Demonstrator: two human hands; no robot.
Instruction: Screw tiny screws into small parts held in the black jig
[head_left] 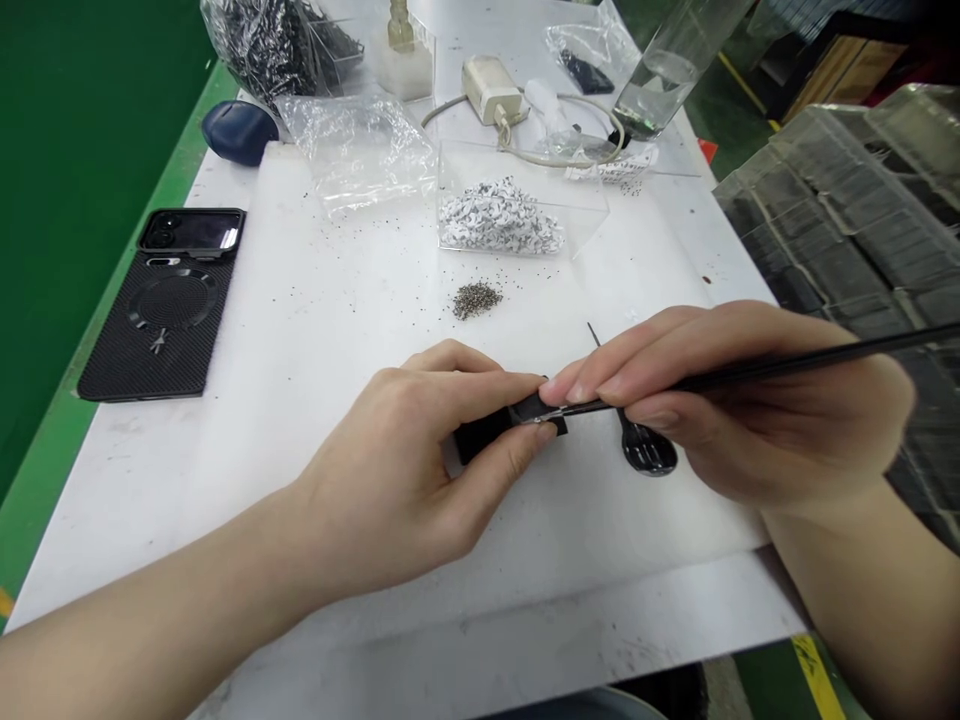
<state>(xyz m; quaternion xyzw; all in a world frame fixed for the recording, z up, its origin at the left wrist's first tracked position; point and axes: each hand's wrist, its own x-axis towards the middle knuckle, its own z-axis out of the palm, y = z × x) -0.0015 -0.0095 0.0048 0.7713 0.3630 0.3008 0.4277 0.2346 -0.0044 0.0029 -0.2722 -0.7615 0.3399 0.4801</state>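
My left hand (420, 450) is closed around a small black block (480, 437), thumb and forefinger pinching its right end. Between the fingers of my right hand (757, 400) lies a thin black stick-like tool (817, 358), whose narrow tip meets the block by my left thumb. My right fingertips also touch the block's upper edge. Below my right fingers sits a black spoon (649, 450), its handle partly hidden by the hand. A little pile of tiny dark metallic pieces (477, 299) lies on the white sheet (337, 330) beyond the block.
A clear tray (592, 225) with small white pieces stands behind the pile. Farther back are a plastic bag (360, 150), a white charger (491, 88) with its cable and a clear container (667, 75). A black phone (165, 310) and blue case (238, 132) lie left; stacked boxes (855, 200) stand right.
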